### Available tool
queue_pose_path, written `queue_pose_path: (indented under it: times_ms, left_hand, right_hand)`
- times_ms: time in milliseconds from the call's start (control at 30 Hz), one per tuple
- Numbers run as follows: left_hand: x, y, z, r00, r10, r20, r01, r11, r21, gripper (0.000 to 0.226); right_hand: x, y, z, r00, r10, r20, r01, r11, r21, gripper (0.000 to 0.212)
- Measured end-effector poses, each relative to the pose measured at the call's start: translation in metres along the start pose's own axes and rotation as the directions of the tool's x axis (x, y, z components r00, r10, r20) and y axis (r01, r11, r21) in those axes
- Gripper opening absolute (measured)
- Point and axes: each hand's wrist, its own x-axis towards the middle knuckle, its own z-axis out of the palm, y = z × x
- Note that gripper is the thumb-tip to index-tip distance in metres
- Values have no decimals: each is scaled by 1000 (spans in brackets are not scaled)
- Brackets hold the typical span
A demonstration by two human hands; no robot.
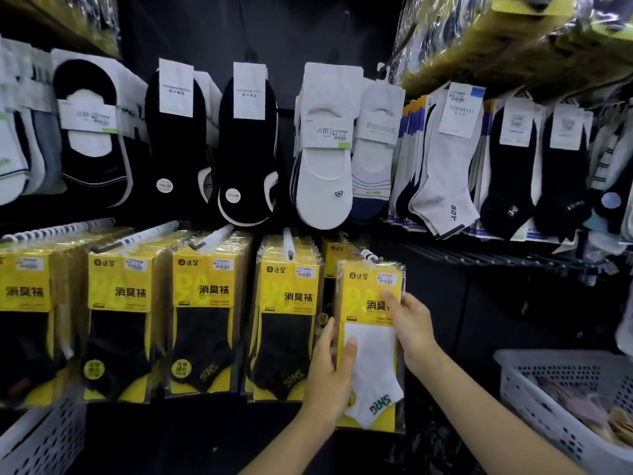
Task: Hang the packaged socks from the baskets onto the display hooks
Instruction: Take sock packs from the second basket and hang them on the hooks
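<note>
A yellow package with a white sock (371,341) hangs low on the display, its top at a white hook (368,254). My left hand (329,378) grips its lower left edge, thumb across the front. My right hand (409,323) holds its right edge, fingers on the yellow card. Whether the package's hole sits on the hook I cannot tell. To the left, yellow packages with black socks (287,323) hang in rows on hooks (288,243).
A white perforated basket (561,399) with packaged socks stands at the lower right. Another white basket (41,437) sits at the lower left. Above hang loose black and white socks on card headers (323,149). Bare hooks (479,257) jut out at the right.
</note>
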Motion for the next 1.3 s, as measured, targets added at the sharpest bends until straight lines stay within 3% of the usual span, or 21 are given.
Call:
queue_pose_path:
  times_ms: [333,500,600,700,867,1067,1167,1300]
  left_hand:
    - [76,-34,25,995,-89,-48,85,993,-80,59]
    - [123,-45,34,987,-158,-43,151,980,-129,60]
    - [143,-47,36,978,-174,-111,156,976,-154,59]
    - [145,-49,36,975,-184,-123,172,980,-100,60]
    - [119,-66,21,975,-211,-70,213,976,35,62]
    - [45,-98,-5,952,-260,163,214,943,256,60]
    - [-11,-126,-39,914,-344,217,276,917,289,56]
    - [-99,-166,-97,885,-425,188,349,875,336,27]
  right_hand:
    - [77,45,24,984,82,-157,-86,996,-16,40]
    - [117,73,32,966,169,-198,-187,979,-75,34]
    - [126,93,28,938,241,-248,-268,960,-80,23]
    - [119,109,22,926,265,-268,-291,955,-61,14]
    - [78,113,4,956,245,-161,-268,953,-140,13]
    - [-10,127,-23,961,277,22,-246,885,-396,12]
    - [-62,143,-30,897,418,142,-301,815,-495,7]
    - [-139,185,-27,786,568,245,-340,728,-594,7]
